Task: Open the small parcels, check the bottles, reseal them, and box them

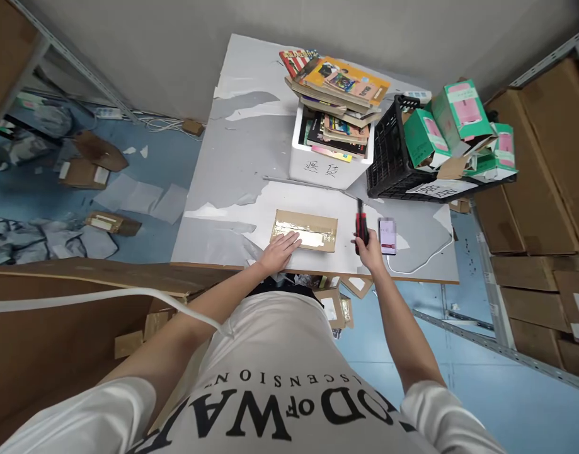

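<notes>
Books (346,85) fill white bin (317,166); left hand (280,252) lies unclenched on carton (312,222), right hand (370,252) grips red-black tool (361,227).

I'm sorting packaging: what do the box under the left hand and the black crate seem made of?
The box looks like matte cardboard, from its plain brown faces; its glossy tape, likely plastic, catches light. The black crate is probably dull plastic, given its openwork sides.

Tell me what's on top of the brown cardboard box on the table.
Shiny tape and a white label lie on the cardboard box; the left grip rests at its near-left corner, hiding the surface beneath. The contents cannot be seen.
</notes>
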`<state>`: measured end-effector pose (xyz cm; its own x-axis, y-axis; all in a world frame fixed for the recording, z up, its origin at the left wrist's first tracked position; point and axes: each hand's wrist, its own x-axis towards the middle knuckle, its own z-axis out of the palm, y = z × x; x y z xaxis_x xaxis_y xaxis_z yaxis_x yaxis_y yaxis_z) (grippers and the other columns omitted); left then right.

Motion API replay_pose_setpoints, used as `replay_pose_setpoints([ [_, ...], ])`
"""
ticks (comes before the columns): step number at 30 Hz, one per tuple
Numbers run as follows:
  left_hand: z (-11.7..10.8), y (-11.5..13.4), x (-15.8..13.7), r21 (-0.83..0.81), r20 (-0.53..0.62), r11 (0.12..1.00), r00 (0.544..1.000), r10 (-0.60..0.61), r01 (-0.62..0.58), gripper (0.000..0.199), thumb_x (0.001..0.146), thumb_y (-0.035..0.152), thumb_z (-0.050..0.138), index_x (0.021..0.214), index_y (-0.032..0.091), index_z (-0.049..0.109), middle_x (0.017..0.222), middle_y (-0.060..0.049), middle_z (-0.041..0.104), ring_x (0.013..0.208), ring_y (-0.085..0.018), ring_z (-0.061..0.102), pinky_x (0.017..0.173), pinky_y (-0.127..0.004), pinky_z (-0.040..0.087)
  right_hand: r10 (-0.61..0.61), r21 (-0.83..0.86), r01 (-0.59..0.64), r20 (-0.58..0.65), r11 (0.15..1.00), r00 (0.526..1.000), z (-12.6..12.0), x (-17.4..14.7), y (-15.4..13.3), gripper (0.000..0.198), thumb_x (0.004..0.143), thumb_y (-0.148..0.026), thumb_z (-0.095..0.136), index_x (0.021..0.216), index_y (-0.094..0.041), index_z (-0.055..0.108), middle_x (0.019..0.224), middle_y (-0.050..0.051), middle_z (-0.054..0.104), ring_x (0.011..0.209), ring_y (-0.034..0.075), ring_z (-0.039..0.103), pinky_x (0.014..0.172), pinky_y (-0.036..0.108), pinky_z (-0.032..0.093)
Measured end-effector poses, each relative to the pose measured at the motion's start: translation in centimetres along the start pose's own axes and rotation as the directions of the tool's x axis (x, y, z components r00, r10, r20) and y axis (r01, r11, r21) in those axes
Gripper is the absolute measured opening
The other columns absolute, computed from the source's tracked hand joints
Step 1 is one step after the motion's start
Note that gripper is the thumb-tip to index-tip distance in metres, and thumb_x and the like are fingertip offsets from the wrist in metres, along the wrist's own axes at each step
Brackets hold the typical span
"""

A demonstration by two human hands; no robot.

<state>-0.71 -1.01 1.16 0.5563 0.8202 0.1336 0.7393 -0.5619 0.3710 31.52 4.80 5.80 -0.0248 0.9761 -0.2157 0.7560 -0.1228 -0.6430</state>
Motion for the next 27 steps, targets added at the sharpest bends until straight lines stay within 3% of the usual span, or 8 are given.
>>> replay_pose_setpoints([
  [2,0.1,-0.1,-0.3,0.043,0.024,0.999,0.999,0.023,-0.024,0.057,0.087,0.014,0.04,0.144,0.013,0.036,0.15,-0.012,0.036,0.142,-0.024,0.026,0.113,-0.044,0.026,-0.286,-0.08,0.303,0.172,0.95,0.943,-0.7,0.0,-4.4,0.051,0.092,-0.03,0.039,0.141,-0.02,0.033,0.119,0.011,0.062,0.092,0.021,0.064,0.08,0.035,0.049],
  [4,0.2,-0.4,-0.4,0.077,0.051,0.995,0.997,0.058,-0.062,0.058,0.087,0.013,0.039,0.146,0.012,0.033,0.151,-0.012,0.035,0.143,-0.023,0.025,0.114,-0.042,0.024,-0.425,-0.239,0.523,0.362,0.818,0.83,-0.5,0.2,-8.6,0.056,0.092,-0.025,0.038,0.147,-0.027,0.025,0.127,0.009,0.057,0.1,0.022,0.061,0.083,0.035,0.047],
  [7,0.3,-0.8,-0.3,0.108,0.075,0.988,0.992,0.106,-0.113,0.057,0.088,0.011,0.037,0.146,0.012,0.033,0.15,-0.011,0.036,0.143,-0.021,0.026,0.115,-0.039,0.023,-0.36,-0.42,0.686,0.624,0.594,0.694,0.8,1.0,-12.9,0.066,0.092,-0.015,0.034,0.151,-0.037,0.013,0.12,0.007,0.058,0.094,0.021,0.062,0.074,0.029,0.045],
  [9,0.3,-1.1,-0.2,0.119,0.077,0.984,0.989,0.126,-0.135,0.056,0.089,0.011,0.036,0.145,0.012,0.035,0.15,-0.01,0.037,0.142,-0.02,0.027,0.114,-0.038,0.023,-0.286,-0.483,0.725,0.696,0.491,0.658,1.8,1.5,-14.1,0.069,0.092,-0.012,0.033,0.15,-0.041,0.009,0.119,0.008,0.058,0.09,0.02,0.063,0.071,0.028,0.043],
  [15,0.5,-1.0,-0.2,0.115,0.056,0.987,0.993,0.105,-0.111,0.057,0.087,0.01,0.038,0.144,0.013,0.036,0.149,-0.009,0.038,0.141,-0.02,0.029,0.114,-0.038,0.024,-0.212,-0.555,0.747,0.732,0.365,0.647,2.9,2.0,-15.3,0.067,0.095,-0.016,0.032,0.15,-0.041,0.003,0.123,0.01,0.056,0.09,0.022,0.065,0.071,0.028,0.043],
  [19,0.5,-0.9,-0.2,0.101,0.071,0.99,0.993,0.096,-0.103,0.059,0.086,0.01,0.039,0.145,0.013,0.035,0.15,-0.01,0.038,0.141,-0.02,0.029,0.114,-0.038,0.024,-0.186,-0.614,0.736,0.718,0.286,0.671,2.9,1.6,-16.1,0.063,0.096,-0.017,0.027,0.15,-0.04,0.002,0.122,0.013,0.056,0.089,0.024,0.065,0.069,0.03,0.044],
  [27,-0.2,-0.9,0.1,0.068,0.086,0.992,0.992,0.096,-0.102,0.065,0.082,0.009,0.042,0.146,0.013,0.033,0.149,-0.011,0.038,0.14,-0.023,0.031,0.114,-0.041,0.026,-0.088,-0.646,0.694,0.709,0.319,0.7,1.7,1.3,-15.9,0.068,0.094,-0.012,0.025,0.148,-0.044,-0.001,0.116,0.013,0.059,0.085,0.023,0.067,0.07,0.032,0.044],
])
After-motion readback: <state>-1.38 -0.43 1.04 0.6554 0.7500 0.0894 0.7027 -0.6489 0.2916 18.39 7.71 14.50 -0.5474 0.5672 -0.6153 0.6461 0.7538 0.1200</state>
